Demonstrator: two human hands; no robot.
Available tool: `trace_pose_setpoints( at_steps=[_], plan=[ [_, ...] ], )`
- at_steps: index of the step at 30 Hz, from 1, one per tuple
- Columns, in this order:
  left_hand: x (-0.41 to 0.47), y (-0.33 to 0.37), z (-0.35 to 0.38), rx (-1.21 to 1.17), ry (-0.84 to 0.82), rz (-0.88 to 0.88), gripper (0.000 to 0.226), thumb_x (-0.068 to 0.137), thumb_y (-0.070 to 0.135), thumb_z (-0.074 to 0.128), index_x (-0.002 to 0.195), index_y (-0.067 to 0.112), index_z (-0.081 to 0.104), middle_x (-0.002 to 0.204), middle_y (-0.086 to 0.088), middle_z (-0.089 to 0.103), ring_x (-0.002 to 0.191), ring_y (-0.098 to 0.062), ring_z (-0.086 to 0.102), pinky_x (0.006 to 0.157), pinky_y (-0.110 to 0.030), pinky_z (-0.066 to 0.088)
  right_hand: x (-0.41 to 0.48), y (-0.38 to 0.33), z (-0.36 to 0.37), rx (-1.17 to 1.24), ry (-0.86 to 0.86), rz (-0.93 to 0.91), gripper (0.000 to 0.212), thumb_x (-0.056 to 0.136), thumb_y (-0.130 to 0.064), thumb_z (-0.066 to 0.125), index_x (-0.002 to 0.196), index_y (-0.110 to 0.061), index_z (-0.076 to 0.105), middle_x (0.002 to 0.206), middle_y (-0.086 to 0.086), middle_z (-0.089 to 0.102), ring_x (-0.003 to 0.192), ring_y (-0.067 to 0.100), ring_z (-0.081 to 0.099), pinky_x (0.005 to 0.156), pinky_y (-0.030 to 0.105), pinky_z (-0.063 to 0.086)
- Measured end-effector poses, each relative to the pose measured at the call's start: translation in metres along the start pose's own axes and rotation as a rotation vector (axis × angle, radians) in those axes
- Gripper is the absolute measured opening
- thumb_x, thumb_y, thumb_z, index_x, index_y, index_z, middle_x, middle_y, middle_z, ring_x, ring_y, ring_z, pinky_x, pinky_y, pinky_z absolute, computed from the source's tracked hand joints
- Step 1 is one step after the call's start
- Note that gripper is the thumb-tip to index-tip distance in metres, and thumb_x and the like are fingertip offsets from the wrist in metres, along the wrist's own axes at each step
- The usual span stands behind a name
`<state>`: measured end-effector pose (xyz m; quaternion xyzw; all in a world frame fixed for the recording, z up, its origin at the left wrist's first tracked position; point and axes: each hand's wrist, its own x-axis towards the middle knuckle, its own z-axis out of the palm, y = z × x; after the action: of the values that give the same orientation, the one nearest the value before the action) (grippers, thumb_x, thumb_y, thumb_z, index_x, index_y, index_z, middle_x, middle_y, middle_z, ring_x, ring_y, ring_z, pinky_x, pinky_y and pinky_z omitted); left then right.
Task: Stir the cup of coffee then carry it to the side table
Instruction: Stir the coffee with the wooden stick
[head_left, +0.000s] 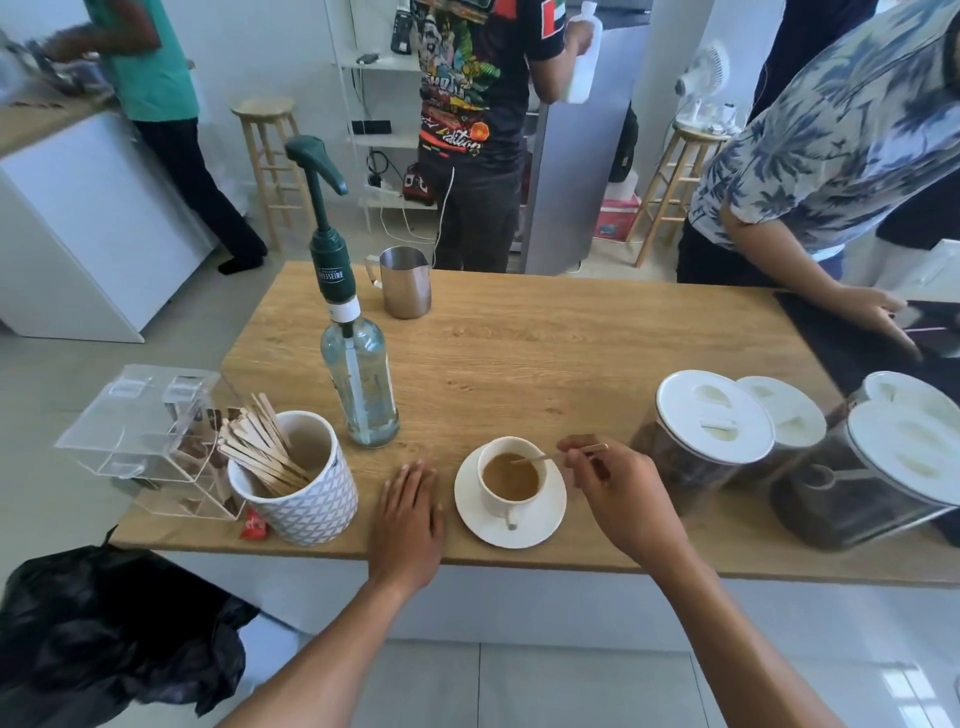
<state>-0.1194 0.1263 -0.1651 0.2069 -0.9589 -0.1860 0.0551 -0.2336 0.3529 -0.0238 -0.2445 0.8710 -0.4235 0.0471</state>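
A white cup (511, 475) of brown coffee stands on a white saucer (540, 525) near the front edge of the wooden counter (545, 358). My right hand (618, 493) is just right of the cup and pinches a thin wooden stir stick (545, 457) whose tip dips into the coffee. My left hand (408, 512) lies flat on the counter to the left of the saucer, fingers spread, holding nothing.
A patterned mug of wooden sticks (293, 483), an acrylic sachet box (150, 436) and a pump syrup bottle (358, 374) stand to the left. A steel jug (405, 283) sits at the back, lidded jars (711, 431) on the right. Three people stand behind the counter; a black bag (104, 623) lies bottom left.
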Motion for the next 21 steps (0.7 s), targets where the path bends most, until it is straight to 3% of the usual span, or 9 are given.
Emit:
trace_pose_setpoints(
  at_steps=[4, 7, 10, 14, 21],
  plan=[
    [-0.005, 0.002, -0.011, -0.107, -0.014, -0.049, 0.051, 0.102, 0.032, 0.024, 0.145, 0.014, 0.044, 0.158, -0.001, 0.032, 0.149, -0.018, 0.017, 0.120, -0.030, 0.006, 0.002, -0.007, 0.004, -0.093, -0.119, -0.046, 0.017, 0.097, -0.027, 0.055, 0.100, -0.025, 0.072, 0.085, -0.011, 0.074, 0.067, 0.006, 0.063, 0.065, 0.033, 0.053],
    [-0.009, 0.012, -0.030, -0.181, -0.011, -0.097, 0.039, 0.104, 0.029, 0.037, 0.136, 0.013, 0.054, 0.147, -0.002, 0.048, 0.141, -0.020, 0.035, 0.115, -0.032, 0.026, 0.008, -0.015, -0.006, -0.115, -0.108, -0.048, 0.018, 0.097, -0.029, 0.052, 0.099, -0.028, 0.070, 0.080, -0.007, 0.073, 0.067, 0.012, 0.065, 0.065, 0.038, 0.054],
    [-0.008, 0.024, -0.046, -0.195, -0.021, -0.130, 0.036, 0.103, 0.033, 0.039, 0.127, 0.016, 0.059, 0.132, -0.001, 0.060, 0.123, -0.020, 0.052, 0.099, -0.033, 0.041, 0.011, -0.022, -0.014, -0.111, -0.063, -0.077, 0.018, 0.098, -0.026, 0.052, 0.102, -0.023, 0.069, 0.082, -0.006, 0.073, 0.069, 0.013, 0.065, 0.066, 0.036, 0.054],
    [-0.012, 0.035, -0.063, -0.180, 0.030, -0.094, 0.028, 0.100, 0.032, 0.043, 0.109, 0.020, 0.065, 0.109, -0.001, 0.069, 0.100, -0.023, 0.062, 0.079, -0.034, 0.048, 0.002, -0.027, -0.014, -0.203, -0.151, -0.097, 0.019, 0.098, -0.022, 0.052, 0.103, -0.018, 0.070, 0.082, -0.014, 0.065, 0.065, 0.001, 0.056, 0.064, 0.024, 0.043],
    [-0.014, 0.052, -0.093, -0.147, 0.080, 0.008, 0.025, 0.098, 0.029, 0.045, 0.106, 0.021, 0.066, 0.106, 0.003, 0.069, 0.095, -0.020, 0.063, 0.079, -0.035, 0.050, -0.001, -0.044, -0.021, -0.191, -0.113, -0.122, 0.019, 0.098, -0.023, 0.053, 0.106, -0.020, 0.070, 0.091, -0.005, 0.073, 0.074, 0.009, 0.061, 0.068, 0.031, 0.052]
  ],
)
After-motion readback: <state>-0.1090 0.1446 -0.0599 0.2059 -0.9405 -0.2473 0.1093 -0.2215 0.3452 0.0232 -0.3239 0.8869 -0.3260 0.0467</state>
